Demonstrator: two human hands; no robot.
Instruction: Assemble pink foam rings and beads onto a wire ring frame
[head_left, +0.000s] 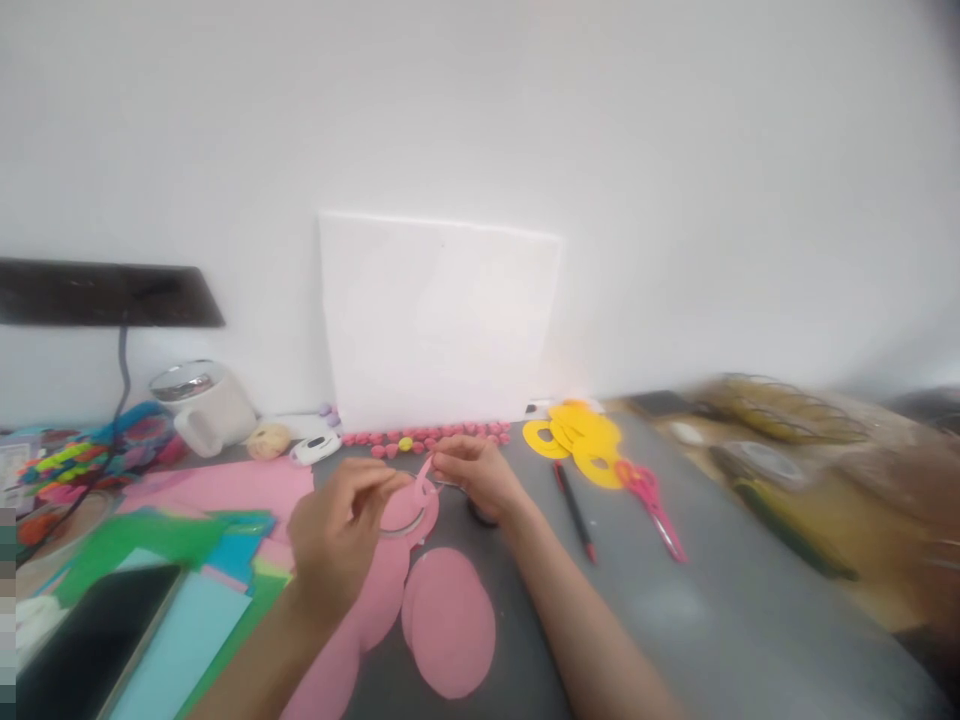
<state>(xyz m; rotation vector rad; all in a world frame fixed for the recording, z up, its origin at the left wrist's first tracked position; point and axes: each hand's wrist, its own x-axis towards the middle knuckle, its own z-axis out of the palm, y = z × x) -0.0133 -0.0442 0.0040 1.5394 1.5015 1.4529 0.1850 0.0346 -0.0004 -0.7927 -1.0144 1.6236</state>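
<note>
Lying nearest on the grey table [712,610]: pink paper discs [450,620], one cut off by the left forearm. Just beyond, left hand [337,530] and right hand [480,475] meeting, fingers curled, both pinching a pink paper ring [411,510], partly hidden behind the left fingers. Blurring at right, hard to make out. Farther back: pink scissors [652,500], yellow rings [581,435].
</note>
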